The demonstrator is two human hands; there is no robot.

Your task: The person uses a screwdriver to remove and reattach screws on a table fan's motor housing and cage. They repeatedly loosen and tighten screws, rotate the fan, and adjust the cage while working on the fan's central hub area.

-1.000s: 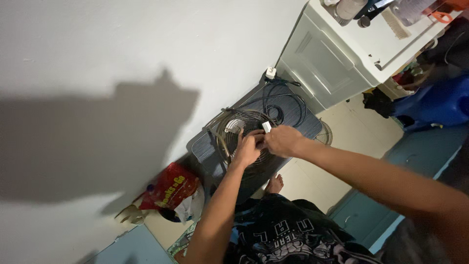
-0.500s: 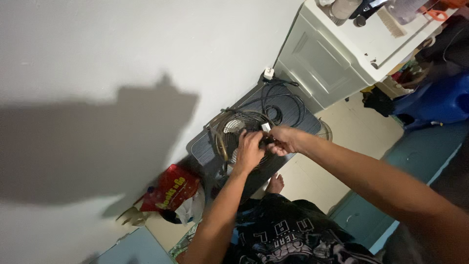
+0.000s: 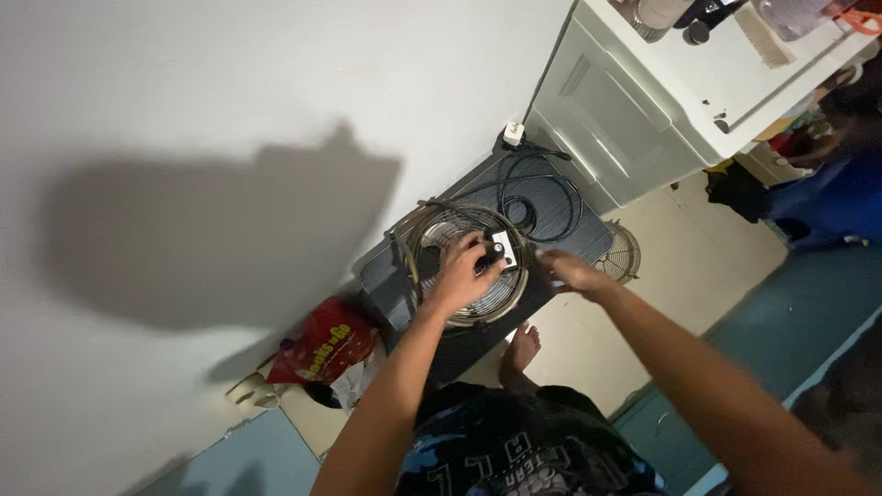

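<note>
A plain white wall [image 3: 230, 110] fills the upper left of the frame, with a broad dark shadow across it. Below it, in the middle of the frame, a dark grey ribbed case [image 3: 570, 225] forms the working surface; its long axis runs from lower left to upper right. A coil of black cable [image 3: 542, 188] lies on its upper right part, leading to a white plug [image 3: 514, 134] at the wall. A white cabinet [image 3: 643, 101] stands in the upper right, cluttered on top. The floor [image 3: 661, 276] is pale beige, with a teal strip at the lower right. A red snack bag [image 3: 322, 342] sits by the wall at the lower left, and a second, smaller wire guard [image 3: 621, 253] rests on the floor right of the case. A bare foot [image 3: 522, 351] shows below the case.

The round wire fan guard [image 3: 469, 262] lies flat on the left half of the case, its face turned up towards the camera; being circular, it has no clear long axis. At its centre sits a small white block [image 3: 504, 248].

The left hand [image 3: 464, 274] rests on the guard's centre, fingers curled around a small dark part beside the white block. The right hand [image 3: 571, 273] hovers just right of the guard's rim, fingers loosely spread and holding nothing.
</note>
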